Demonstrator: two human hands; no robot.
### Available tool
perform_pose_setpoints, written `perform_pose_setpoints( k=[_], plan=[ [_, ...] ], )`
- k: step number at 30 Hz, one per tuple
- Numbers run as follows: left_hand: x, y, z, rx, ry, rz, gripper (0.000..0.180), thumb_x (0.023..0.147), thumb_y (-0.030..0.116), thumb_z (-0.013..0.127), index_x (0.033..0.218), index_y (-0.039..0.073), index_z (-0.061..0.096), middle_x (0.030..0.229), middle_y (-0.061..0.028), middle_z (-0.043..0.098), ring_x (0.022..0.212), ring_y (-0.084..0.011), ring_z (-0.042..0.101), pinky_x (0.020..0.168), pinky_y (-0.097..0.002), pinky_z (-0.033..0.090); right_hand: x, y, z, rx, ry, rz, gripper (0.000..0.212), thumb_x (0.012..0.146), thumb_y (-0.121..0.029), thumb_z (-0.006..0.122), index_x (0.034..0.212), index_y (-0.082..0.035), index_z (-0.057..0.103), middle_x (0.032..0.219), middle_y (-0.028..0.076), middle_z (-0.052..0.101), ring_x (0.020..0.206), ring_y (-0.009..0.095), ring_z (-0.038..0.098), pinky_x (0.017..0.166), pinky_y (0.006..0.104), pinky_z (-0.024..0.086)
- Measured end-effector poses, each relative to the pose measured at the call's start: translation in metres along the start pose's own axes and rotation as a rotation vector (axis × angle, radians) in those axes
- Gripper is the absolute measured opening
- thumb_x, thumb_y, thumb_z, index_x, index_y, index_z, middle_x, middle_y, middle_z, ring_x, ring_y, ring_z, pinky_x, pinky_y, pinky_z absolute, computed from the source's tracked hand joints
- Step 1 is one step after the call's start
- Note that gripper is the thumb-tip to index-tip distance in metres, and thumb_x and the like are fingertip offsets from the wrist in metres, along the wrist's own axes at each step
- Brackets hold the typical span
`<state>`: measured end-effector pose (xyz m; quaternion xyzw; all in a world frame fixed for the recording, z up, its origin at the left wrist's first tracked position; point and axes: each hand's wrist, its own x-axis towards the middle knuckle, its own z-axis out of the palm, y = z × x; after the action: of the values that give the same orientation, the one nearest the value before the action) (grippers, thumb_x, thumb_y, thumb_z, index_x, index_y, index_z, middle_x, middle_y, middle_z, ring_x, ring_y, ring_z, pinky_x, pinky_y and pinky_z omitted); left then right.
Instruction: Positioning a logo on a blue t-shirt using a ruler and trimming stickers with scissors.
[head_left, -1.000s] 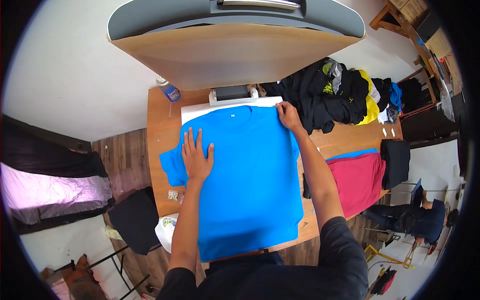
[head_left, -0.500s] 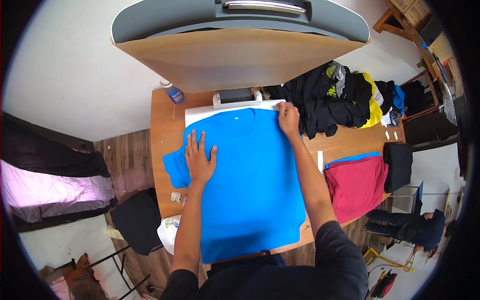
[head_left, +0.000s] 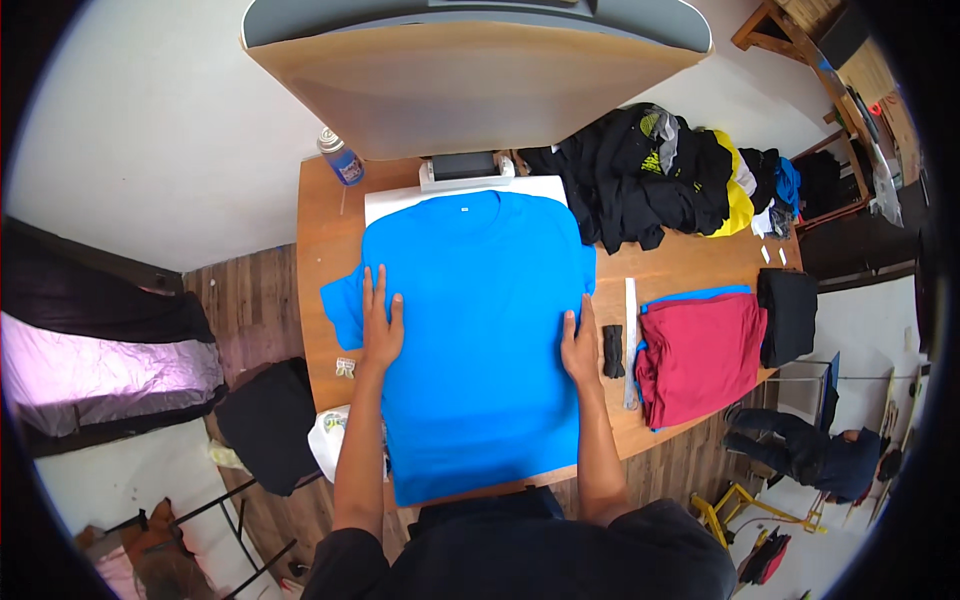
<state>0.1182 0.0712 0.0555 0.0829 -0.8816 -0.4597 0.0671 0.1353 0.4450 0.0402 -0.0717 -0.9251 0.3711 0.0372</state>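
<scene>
A blue T-shirt [head_left: 480, 330] lies spread over the white lower plate [head_left: 542, 187] of a heat press, its collar at the far end. My left hand [head_left: 381, 328] rests on the shirt's left side below the sleeve, fingers stretched and thumb apart. Along the right edge lies my right hand [head_left: 578, 345], fingers extended and pointing away from me. Neither hand grips anything. Above the far end, the raised lid [head_left: 480, 90] of the press shows its tan underside. Most of the lower plate is hidden under the shirt.
Black clothes [head_left: 640, 180] are heaped at the back right. Folded red shirts [head_left: 700, 355], a ruler-like strip [head_left: 631, 340] and a small black bundle [head_left: 613, 350] lie to the right. A spray can [head_left: 342, 160] stands back left; a white cap [head_left: 330, 440] sits near left.
My right hand has let go of the shirt's far right shoulder and come nearer along its right edge. The right sleeve now shows. My left hand stays on the left side.
</scene>
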Motion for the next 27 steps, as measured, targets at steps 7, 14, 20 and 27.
perform_pose_setpoints(
  k=[7, 14, 20, 27],
  plan=[
    [0.001, 0.013, -0.010, -0.045, -0.018, -0.078, 0.062, 0.110, 0.044, 0.036, 0.162, 0.014, 0.022, 0.167, -0.0186, 0.017, 0.153, -0.0387, 0.020, 0.123, -0.0467, 0.020, 0.002, 0.011, -0.001, 0.005, 0.000, -0.017, 0.059, 0.108, -0.035, 0.040, 0.152, 0.004, 0.036, 0.154, 0.027, 0.041, 0.142, 0.043, 0.041, 0.117, 0.0455, 0.033],
    [0.004, -0.016, -0.016, -0.066, 0.095, -0.177, 0.061, 0.109, 0.040, 0.039, 0.161, 0.011, 0.025, 0.164, -0.0203, 0.023, 0.150, -0.0393, 0.025, 0.123, -0.0448, 0.020, 0.033, 0.009, -0.019, 0.095, -0.036, 0.289, 0.049, 0.109, -0.031, 0.035, 0.144, -0.002, 0.051, 0.146, 0.025, 0.050, 0.135, 0.043, 0.048, 0.113, 0.0458, 0.037],
    [-0.011, 0.014, 0.001, 0.379, 0.139, -0.021, 0.058, 0.106, 0.038, 0.047, 0.159, 0.017, 0.034, 0.163, -0.0212, 0.025, 0.148, -0.0433, 0.029, 0.120, -0.0500, 0.025, 0.072, -0.027, -0.015, 0.037, -0.005, -0.407, 0.046, 0.108, -0.029, 0.039, 0.145, -0.005, 0.051, 0.150, 0.022, 0.048, 0.135, 0.044, 0.047, 0.113, 0.0513, 0.036],
    [-0.016, 0.014, 0.008, 0.366, 0.125, -0.017, 0.057, 0.105, 0.040, 0.049, 0.157, 0.021, 0.039, 0.166, -0.0182, 0.021, 0.146, -0.0453, 0.032, 0.115, -0.0525, 0.035, 0.132, -0.037, -0.004, 0.059, -0.145, -0.189, 0.049, 0.108, -0.029, 0.038, 0.147, 0.000, 0.047, 0.156, 0.021, 0.042, 0.140, 0.040, 0.044, 0.118, 0.0473, 0.032]
  ],
)
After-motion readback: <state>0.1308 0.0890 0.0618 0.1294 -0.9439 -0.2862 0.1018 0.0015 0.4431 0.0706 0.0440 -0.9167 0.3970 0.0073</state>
